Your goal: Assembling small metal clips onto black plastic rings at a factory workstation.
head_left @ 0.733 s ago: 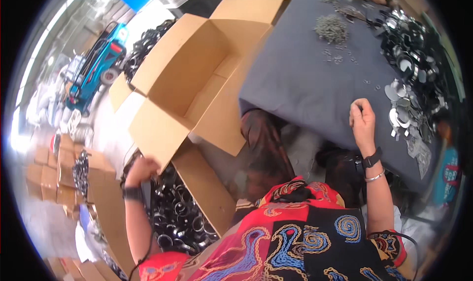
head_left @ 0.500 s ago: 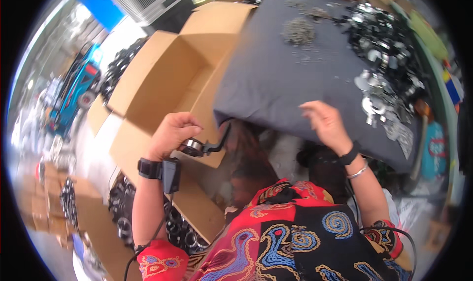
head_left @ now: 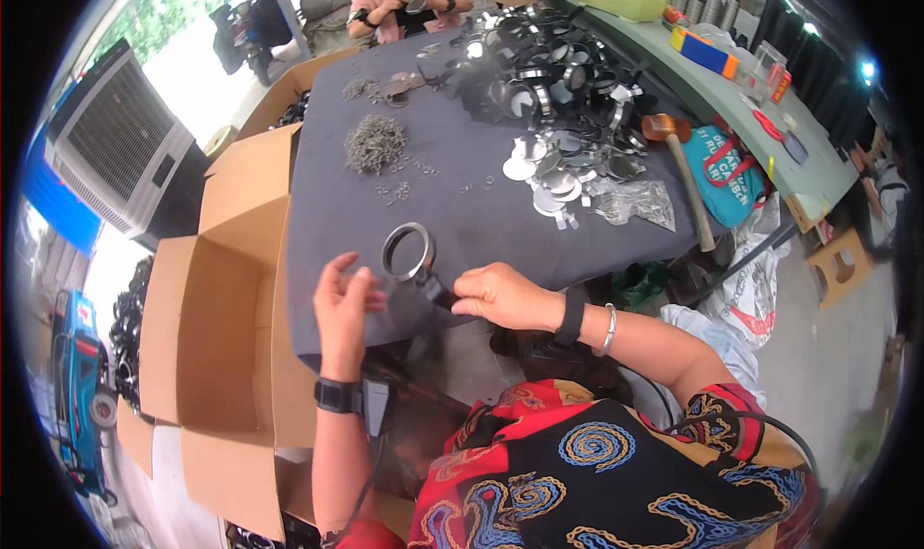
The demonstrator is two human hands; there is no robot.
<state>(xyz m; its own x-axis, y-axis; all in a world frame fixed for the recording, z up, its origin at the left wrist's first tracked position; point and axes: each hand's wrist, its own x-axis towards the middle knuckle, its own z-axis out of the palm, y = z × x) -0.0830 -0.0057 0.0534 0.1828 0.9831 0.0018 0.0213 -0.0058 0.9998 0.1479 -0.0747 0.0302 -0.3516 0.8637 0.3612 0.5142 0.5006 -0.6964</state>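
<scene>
My right hand [head_left: 507,296] grips the short dark handle of a black ring-shaped part [head_left: 424,268], its fingers pinched together. The ring stands tilted above the near side of the grey-covered table [head_left: 346,217], with its round opening showing. Just left of it, my left hand [head_left: 344,304] is held up with fingers apart and nothing in it, close to the ring but not visibly touching. A heap of small metal pieces [head_left: 375,144] lies beyond on the cloth. At the right are a pile of black rings [head_left: 539,73] and several shiny round discs [head_left: 549,188].
An open cardboard box [head_left: 226,328] stands against the table's left side. A mallet [head_left: 685,169] and a clear bag of small parts [head_left: 637,204] lie at the table's right. Across the table a person [head_left: 412,0] holds a ring. A green side bench [head_left: 799,154] runs along the right.
The ring-shaped part has passed from my left hand to my right and now hangs over the table. My left hand has opened. The view has turned to the right.
</scene>
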